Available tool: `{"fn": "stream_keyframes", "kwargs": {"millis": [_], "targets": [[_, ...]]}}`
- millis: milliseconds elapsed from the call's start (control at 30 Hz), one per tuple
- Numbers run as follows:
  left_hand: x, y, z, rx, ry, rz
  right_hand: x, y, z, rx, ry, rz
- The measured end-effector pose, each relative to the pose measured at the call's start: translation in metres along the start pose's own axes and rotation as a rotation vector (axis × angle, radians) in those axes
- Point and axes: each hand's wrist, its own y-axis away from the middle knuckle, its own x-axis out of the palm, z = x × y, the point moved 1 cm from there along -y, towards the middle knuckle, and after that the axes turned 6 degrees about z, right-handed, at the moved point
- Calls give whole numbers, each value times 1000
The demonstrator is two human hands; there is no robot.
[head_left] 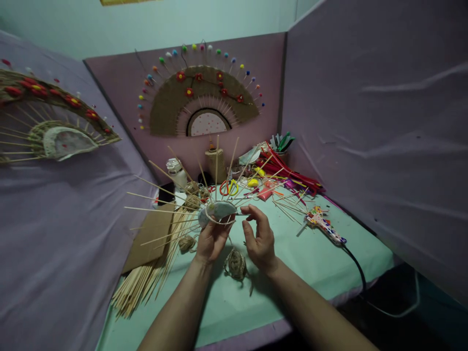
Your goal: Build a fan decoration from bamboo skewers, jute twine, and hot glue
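My left hand (212, 240) is closed around the base of a half-made fan piece (218, 210), a pale half-disc with several thin bamboo sticks (171, 187) fanning out up and left. Jute twine wraps the disc's rim. My right hand (259, 236) is beside it on the right, fingers curled in a pinch at the disc's right edge, seemingly on the twine strand. A loose ball of jute twine (236, 264) lies on the green table (314, 258) between my wrists.
A bundle of bamboo sticks (146, 280) and brown cardboard (149, 239) lie at left. A patterned glue gun (325, 225) with black cable rests at right. Scissors (229, 187), pipe cleaners (288, 173), a twine spool (216, 163) and a bottle (175, 171) stand behind. Finished fans (203, 97) hang on purple partitions.
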Motion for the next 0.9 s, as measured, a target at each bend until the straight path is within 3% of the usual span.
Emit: {"fn": "stream_keyframes", "kwargs": {"millis": [300,533,633,700,900], "targets": [[0,2,7,5,-67,65,3,1,0,79,-64,55],[-4,1,9,92,-136,75,0,0,-4,113,-84,83],[-2,0,8,135,-130,71,-1,0,-5,111,-125,14],[-2,0,8,126,-126,69,-1,0,-5,95,-129,-25],[-4,2,13,66,-158,25,2,1,-5,64,-95,60]]}}
